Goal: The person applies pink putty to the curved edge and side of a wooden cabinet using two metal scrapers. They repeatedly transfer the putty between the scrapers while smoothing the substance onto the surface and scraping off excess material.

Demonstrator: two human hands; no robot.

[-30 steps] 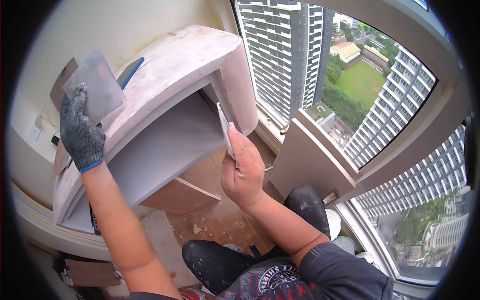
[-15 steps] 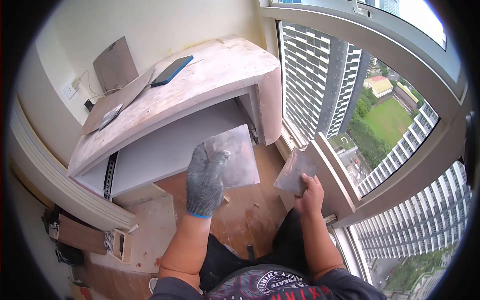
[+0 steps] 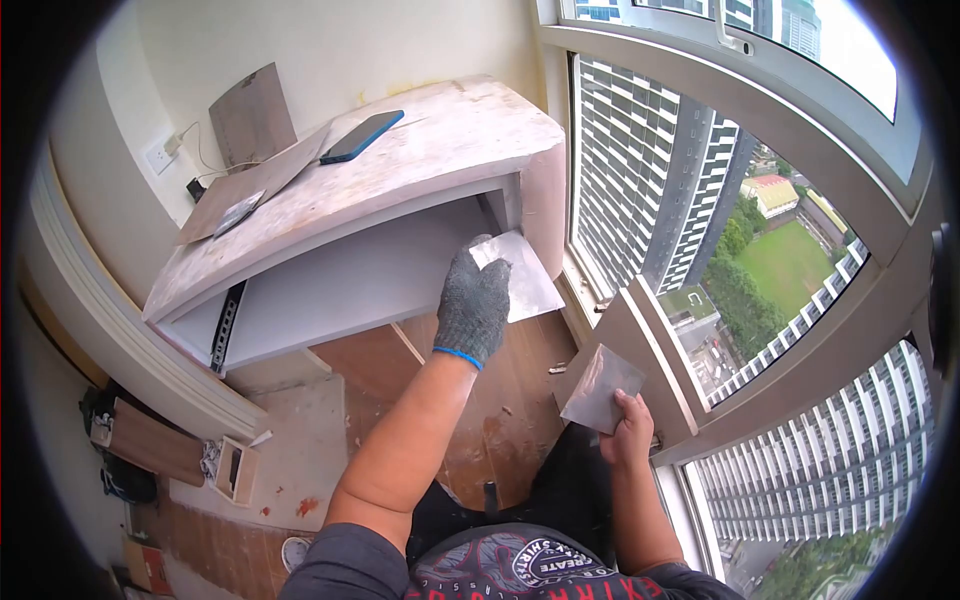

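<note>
My left hand [image 3: 473,305], in a grey knitted glove with a blue cuff, is closed on a pale square plate [image 3: 532,288]. The plate is flat, thin and smeared with whitish stuff; it is near the right front corner of the desk [image 3: 450,130]. Lower down on the right, my bare right hand [image 3: 630,428] grips the edge of a grey rectangular sheet [image 3: 608,388] between thumb and fingers. A brownish smear marks its upper left side. The two pieces are apart.
On the blotchy desk top lie a phone [image 3: 362,137] and brown boards [image 3: 250,195]. An open recess [image 3: 350,275] with a metal slide [image 3: 228,325] is below. Windows [image 3: 650,170] line the right side. A small wooden box [image 3: 237,470] sits on the littered floor.
My left hand has moved right and up with the plate, closer to the desk's right corner. My right hand has dropped slightly, still gripping the grey sheet. The view has shifted a little.
</note>
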